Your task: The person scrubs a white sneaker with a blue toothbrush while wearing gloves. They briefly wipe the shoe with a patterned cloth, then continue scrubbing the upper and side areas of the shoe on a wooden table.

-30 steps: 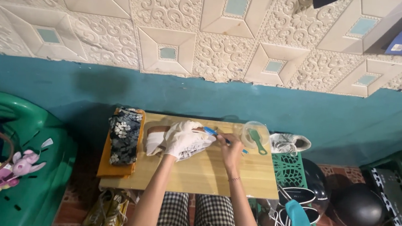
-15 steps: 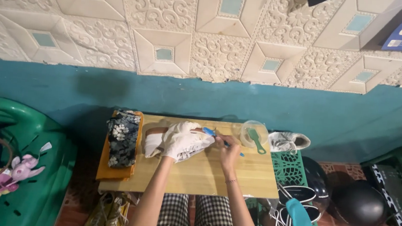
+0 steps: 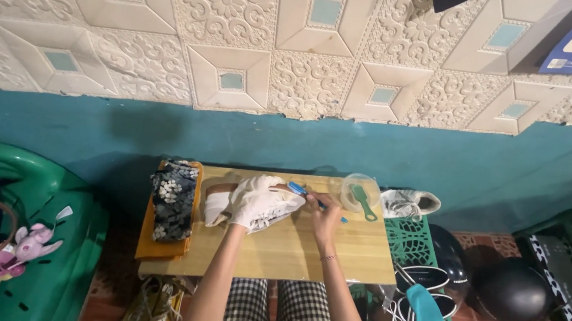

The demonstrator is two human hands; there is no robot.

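Little has been moved: on the counter (image 3: 361, 250), a white shoe (image 3: 224, 207) is gripped by the gloved left hand (image 3: 257, 200), a blue toothbrush (image 3: 314, 197) by the right hand (image 3: 325, 214).

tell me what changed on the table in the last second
Hardly anything. The gloved left hand still presses the white shoe to the table, and the right hand still holds the blue brush at it. Patterned cloth, bowl and second shoe stayed put.

Low wooden table (image 3: 304, 254), white shoe (image 3: 253, 206), floral cloth (image 3: 172, 198), clear bowl (image 3: 357, 189) on it
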